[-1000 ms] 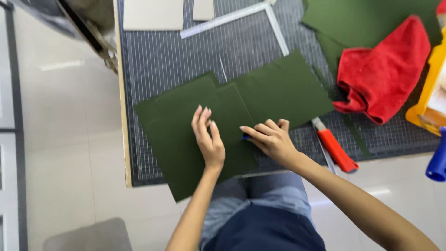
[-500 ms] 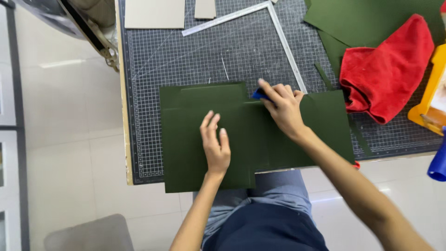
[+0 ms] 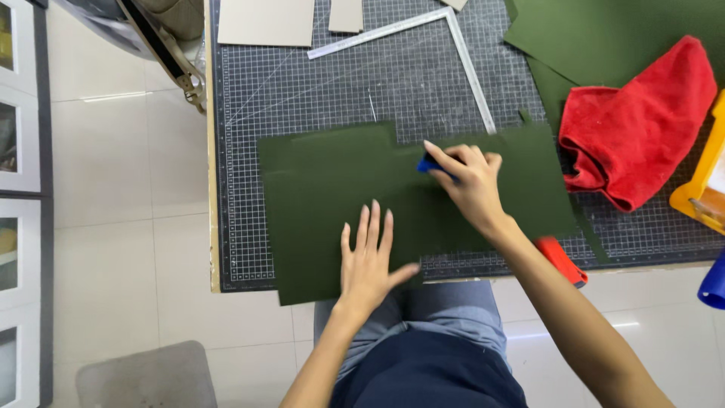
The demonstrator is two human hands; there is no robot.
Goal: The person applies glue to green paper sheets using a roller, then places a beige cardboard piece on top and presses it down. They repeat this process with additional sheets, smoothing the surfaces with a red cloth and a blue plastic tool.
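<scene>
A dark green sheet (image 3: 325, 196) lies flat on the gridded cutting mat (image 3: 302, 83), its near edge overhanging the table. My left hand (image 3: 368, 257) presses flat on the sheet's near part, fingers spread. My right hand (image 3: 470, 181) rests on the sheet's middle and grips a small blue tool (image 3: 429, 164), pushing it against the green surface. A red-handled cutter (image 3: 563, 261) lies partly under my right forearm at the mat's near edge.
A red cloth (image 3: 634, 136) sits at the right over more green sheets (image 3: 604, 38). A metal L-square ruler (image 3: 453, 45) and grey boards (image 3: 266, 21) lie at the back. A yellow object (image 3: 698, 189) and a blue object (image 3: 714, 283) are at far right.
The green sheet was turned from a slant to lie square with the mat. My right hand moved up onto its middle with the blue tool; my left hand stayed pressing it.
</scene>
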